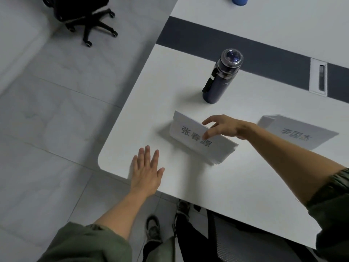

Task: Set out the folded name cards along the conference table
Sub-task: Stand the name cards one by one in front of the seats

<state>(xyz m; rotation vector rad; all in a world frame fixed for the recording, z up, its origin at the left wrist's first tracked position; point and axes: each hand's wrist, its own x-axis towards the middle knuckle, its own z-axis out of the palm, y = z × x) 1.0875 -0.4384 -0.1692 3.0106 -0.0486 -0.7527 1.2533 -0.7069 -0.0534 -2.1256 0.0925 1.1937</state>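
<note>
While one standing name card (298,132) is already set out at 3 o'clock of the frame, the step in hand reads as drawing the next card from the pile.

Head view (sole view).

Item 1: stack of folded name cards (213,150). Nested tent-fashion on the white bench (217,182), near its rounded corner, printed face toward the wearer.

Item 2: right hand (224,127). Reaches in from 4 o'clock. Grip: a narrow pinch, with the thumb on the printed face of the top card (188,131) and the forefinger over the fold behind it. Whether one card or several are taken cannot be told.

Item 3: left hand (146,171). At 7 o'clock of the stack, near but apart. Grip: none. The fingers are straight and spread, flat on the bench, holding nothing.

Item 4: dark flask (221,78). Upright at 12 o'clock of the stack, apart from it.

Next move, as judged: part the top card alone from the pile, lift it clear, and stand it further along the bench, spaced from the card already out. The left hand is free to steady the pile.
</note>
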